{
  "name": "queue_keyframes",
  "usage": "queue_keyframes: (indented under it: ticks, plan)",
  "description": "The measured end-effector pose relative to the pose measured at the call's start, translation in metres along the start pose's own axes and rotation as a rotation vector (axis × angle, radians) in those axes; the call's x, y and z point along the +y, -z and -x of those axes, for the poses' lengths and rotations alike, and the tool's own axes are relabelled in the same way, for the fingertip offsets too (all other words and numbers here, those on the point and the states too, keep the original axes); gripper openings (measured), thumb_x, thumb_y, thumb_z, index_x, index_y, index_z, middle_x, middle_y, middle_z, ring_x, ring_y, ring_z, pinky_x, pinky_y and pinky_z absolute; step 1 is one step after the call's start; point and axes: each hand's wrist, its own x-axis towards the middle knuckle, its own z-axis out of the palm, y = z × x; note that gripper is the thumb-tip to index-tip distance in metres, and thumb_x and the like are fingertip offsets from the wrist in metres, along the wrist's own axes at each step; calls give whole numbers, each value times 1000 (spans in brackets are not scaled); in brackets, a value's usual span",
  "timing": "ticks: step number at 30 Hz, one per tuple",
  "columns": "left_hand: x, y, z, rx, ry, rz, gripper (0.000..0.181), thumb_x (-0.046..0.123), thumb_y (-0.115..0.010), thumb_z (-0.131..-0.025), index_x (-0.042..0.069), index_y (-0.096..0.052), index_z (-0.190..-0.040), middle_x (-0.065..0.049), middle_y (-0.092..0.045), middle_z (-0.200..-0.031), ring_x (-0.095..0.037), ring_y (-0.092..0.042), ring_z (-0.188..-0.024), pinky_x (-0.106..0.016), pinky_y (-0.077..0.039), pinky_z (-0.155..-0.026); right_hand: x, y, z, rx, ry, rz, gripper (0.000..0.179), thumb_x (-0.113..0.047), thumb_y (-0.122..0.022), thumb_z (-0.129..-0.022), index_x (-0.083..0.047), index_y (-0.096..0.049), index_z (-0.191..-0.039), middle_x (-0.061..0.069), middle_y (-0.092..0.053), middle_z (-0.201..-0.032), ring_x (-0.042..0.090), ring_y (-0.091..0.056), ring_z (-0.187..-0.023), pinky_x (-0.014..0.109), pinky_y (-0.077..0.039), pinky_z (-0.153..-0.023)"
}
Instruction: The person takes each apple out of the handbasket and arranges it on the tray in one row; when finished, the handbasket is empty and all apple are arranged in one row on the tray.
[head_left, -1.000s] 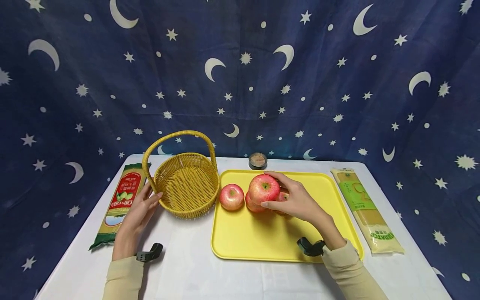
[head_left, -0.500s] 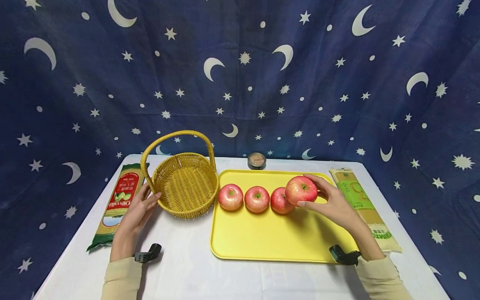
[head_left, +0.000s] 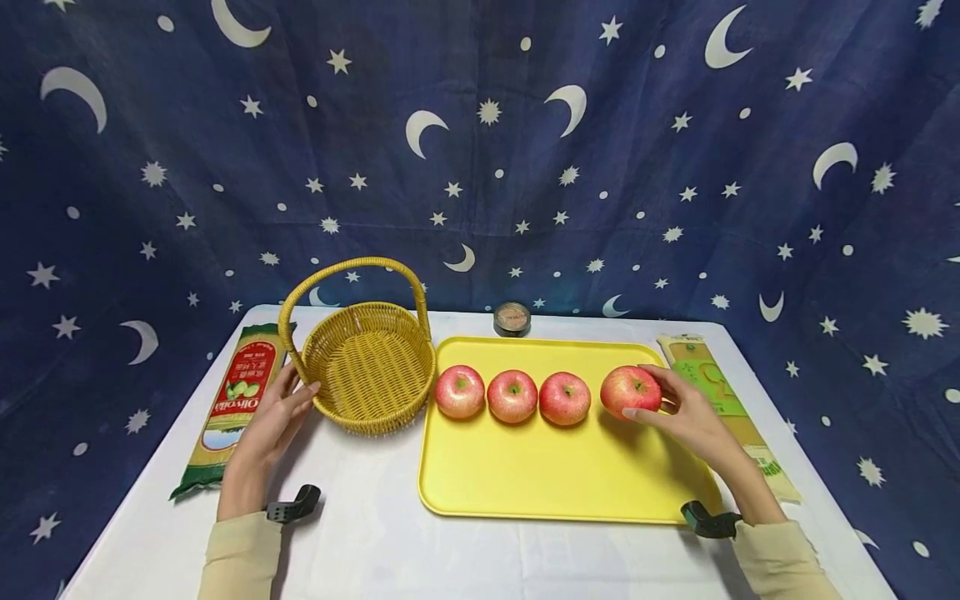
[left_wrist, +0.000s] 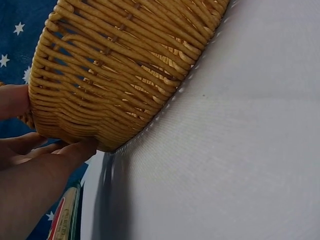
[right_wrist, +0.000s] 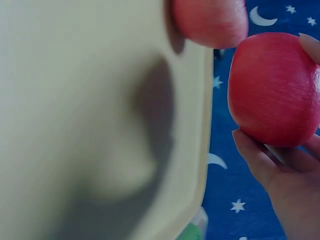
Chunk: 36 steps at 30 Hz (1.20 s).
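My right hand (head_left: 690, 421) grips a red apple (head_left: 628, 392) over the right part of the yellow tray (head_left: 555, 475). In the right wrist view, thumb and fingers are round this held apple (right_wrist: 275, 90), and a shadow falls on the tray. Three more apples stand on the tray in a row to its left: a left one (head_left: 460, 392), a middle one (head_left: 512, 396) and a right one (head_left: 565, 398). My left hand (head_left: 270, 425) holds the left side of a woven basket (head_left: 375, 367) with a tall arched handle. The left wrist view shows its digits on the basket wall (left_wrist: 115, 75).
A red-and-green noodle packet (head_left: 240, 400) lies left of the basket, partly behind my left hand. Another noodle packet (head_left: 720, 392) lies along the tray's right side, partly covered by my right hand. Behind the tray is a small round dark container (head_left: 512, 319). A starry curtain (head_left: 480, 208) hangs behind.
My right hand has carried the apple rightward past the row, then lower toward the tray. The three other apples now show fully. My left hand stays on the basket.
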Motion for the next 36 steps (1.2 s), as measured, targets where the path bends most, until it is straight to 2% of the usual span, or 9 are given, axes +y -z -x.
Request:
queue_keyframes:
  ticks: [9,14,16,19,26,30,34,36]
  plan:
    - [-1,-2,2,2,-1,-5,80,12,-49,-108,16,5,-167,-10,9,-174,-32,-7,-159,-45,-14,-128,19,-10,-11,-26,-55,43,76,-29,-81,-89,0,-44,-150,25,-53,-145,44,-57,-128,7,-46,-89]
    - [-1,-2,2,-3,-6,-9,79,12,-48,-108,16,5,-167,-10,7,-174,-33,-8,-159,-45,-15,-128,22,-15,-14,-21,-63,66,76,-28,-81,-89,3,-45,-148,27,-54,-144,44,-58,-126,28,-54,-98]
    - [-1,-2,2,-6,-7,-11,79,12,-48,-108,15,5,-167,-10,7,-174,-33,-9,-159,-44,-16,-128,24,-17,-15,-18,-62,83,75,-28,-81,-89,2,-46,-148,27,-54,-144,44,-59,-126,39,-55,-101]
    - [-2,-2,3,-7,-6,-13,79,12,-48,-108,15,5,-167,-10,7,-174,-33,-9,-159,-43,-17,-128,24,-20,-15,-18,-56,105,76,-29,-81,-88,2,-46,-148,27,-55,-143,45,-59,-125,50,-54,-103]
    - [-4,-1,3,-6,4,7,81,12,-50,-107,16,6,-166,-10,7,-174,-31,-6,-160,-43,-15,-128,24,-28,-14,-34,-72,103,79,-31,-83,-88,-1,-44,-150,25,-56,-142,41,-60,-123,47,-54,-102]
    - [-2,-2,3,17,22,5,82,14,-51,-108,15,6,-166,-9,6,-174,-29,-6,-160,-40,-18,-128,21,-29,-17,-39,-62,100,83,-31,-84,-87,0,-42,-151,28,-56,-140,42,-62,-120,53,-54,-103]
    - [7,-8,9,89,31,-209,75,21,-50,-109,5,-5,-166,-20,-12,-172,-34,-26,-154,-30,-38,-120,17,-27,-21,-50,-48,121,85,-31,-83,-87,1,-39,-153,30,-53,-143,47,-59,-124,59,-51,-106]
    - [13,-15,17,147,21,-405,68,26,-49,-109,-2,-18,-163,-27,-28,-165,-40,-38,-147,-34,-47,-113,15,-24,-22,-47,-39,139,85,-30,-82,-88,2,-37,-154,31,-50,-147,50,-55,-128,62,-48,-108]
